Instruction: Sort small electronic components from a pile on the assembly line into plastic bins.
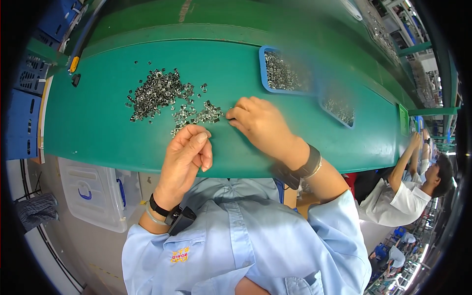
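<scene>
On the green table mat (196,59) lies a large heap of small dark and silvery metal parts (156,93). A smaller, looser cluster of shiny parts (209,114) spreads from it toward my hands. My left hand (188,150) is just in front of that cluster, thumb and forefinger pinched together. Whatever is between them is hidden or too small to name. My right hand (258,122) hovers at the cluster's right end, its thumb and fingers closed in a pinch. A tiny dark bit shows at those fingertips, but its kind cannot be made out.
A blue tray (264,73) of similar parts stands at the back right, with a second blue tray (350,125), partly blurred, beside it. A yellow-handled tool (74,64) lies far left. Below the table is a clear plastic box (93,191). Another person (403,199) works at the right.
</scene>
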`<state>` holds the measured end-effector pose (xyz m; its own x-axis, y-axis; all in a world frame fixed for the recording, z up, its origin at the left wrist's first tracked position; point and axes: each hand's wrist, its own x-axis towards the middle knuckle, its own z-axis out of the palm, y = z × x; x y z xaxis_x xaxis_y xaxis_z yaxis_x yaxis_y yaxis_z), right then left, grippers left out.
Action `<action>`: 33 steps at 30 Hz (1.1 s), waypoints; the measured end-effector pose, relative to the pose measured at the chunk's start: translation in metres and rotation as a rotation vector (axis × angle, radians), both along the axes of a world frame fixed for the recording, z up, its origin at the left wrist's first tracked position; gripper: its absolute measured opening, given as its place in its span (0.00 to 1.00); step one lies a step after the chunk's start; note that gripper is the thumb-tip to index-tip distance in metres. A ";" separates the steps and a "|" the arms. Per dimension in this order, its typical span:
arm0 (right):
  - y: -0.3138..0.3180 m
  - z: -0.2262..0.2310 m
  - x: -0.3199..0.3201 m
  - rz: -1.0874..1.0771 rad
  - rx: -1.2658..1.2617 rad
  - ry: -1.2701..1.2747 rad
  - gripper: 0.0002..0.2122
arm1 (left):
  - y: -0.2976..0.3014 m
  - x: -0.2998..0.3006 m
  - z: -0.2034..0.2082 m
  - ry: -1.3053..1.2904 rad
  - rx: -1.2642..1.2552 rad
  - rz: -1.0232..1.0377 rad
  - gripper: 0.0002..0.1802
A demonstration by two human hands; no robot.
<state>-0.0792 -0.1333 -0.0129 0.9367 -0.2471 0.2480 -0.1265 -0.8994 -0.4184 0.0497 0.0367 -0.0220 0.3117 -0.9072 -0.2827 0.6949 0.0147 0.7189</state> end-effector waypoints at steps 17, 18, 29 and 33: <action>0.026 0.022 -0.040 -0.127 0.080 -0.347 0.11 | -0.035 -0.035 0.010 0.247 -0.064 -0.263 0.14; 0.026 0.022 -0.040 -0.136 0.095 -0.346 0.11 | -0.035 -0.036 0.009 0.251 -0.073 -0.262 0.14; 0.027 0.015 -0.049 -0.215 0.137 -0.456 0.11 | -0.039 -0.047 0.020 0.002 0.025 -0.156 0.13; 0.028 0.015 -0.049 -0.227 0.118 -0.432 0.10 | -0.039 -0.048 0.026 -0.011 0.048 -0.142 0.12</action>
